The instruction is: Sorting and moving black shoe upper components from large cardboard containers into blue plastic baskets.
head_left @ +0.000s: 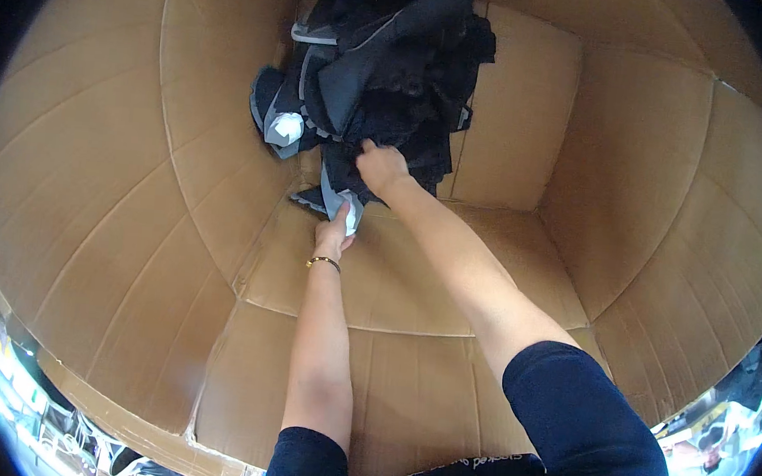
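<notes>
A heap of black and grey fabric pieces [403, 70] lies piled at the far side of a deep cardboard box. My left hand [333, 234], with a beaded bracelet at its wrist, is closed on the white, bunched end [348, 217] of a grey and black piece at the heap's near edge; its thumb lies over the front. My right hand [382, 168] is closed at the lower front of the heap, its fingertips gripping black fabric [349, 166]. Another bunched white end [286, 128] sticks out at the heap's left side.
Tall walls of the cardboard box [630, 141] surround both arms, and its near wall [405, 383] stands below my forearms. The bare box floor [488, 246] shows right of the heap. Beyond the rim, blurred people and equipment appear at the lower left and right.
</notes>
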Demonstrator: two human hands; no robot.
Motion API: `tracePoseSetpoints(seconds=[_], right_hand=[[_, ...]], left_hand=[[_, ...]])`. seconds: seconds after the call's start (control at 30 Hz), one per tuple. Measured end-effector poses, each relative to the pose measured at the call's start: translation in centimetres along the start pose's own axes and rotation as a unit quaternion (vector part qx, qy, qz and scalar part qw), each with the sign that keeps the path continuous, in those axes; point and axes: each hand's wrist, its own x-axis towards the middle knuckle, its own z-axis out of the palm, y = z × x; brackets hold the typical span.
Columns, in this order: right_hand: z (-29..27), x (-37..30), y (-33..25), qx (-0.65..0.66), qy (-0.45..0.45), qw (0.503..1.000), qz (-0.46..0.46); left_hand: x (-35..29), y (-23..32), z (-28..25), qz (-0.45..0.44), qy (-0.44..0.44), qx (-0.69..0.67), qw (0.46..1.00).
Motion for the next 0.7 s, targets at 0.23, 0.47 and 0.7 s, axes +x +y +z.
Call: tracePoseSetpoints(seconds=[0.23,0.47,0.7], right_hand=[[-0.3,-9.1,3.7,0.121,0.181,0.975,-0.029],[-16.2,-24.0,1.9,0.183,0.364,0.910,-0.083],[-30.8,-48.3,0.3,0.414,0.293,0.862,0.005]], left_hand=[[-5.4,1.0,-2.5,0.271,-0.094,0.300,0.910],[-22.3,4.0,-9.7,0.241,-0.250,0.285,0.893],[-43.1,-1.1,-16.3,0.300,-0.206,0.205,0.908]])
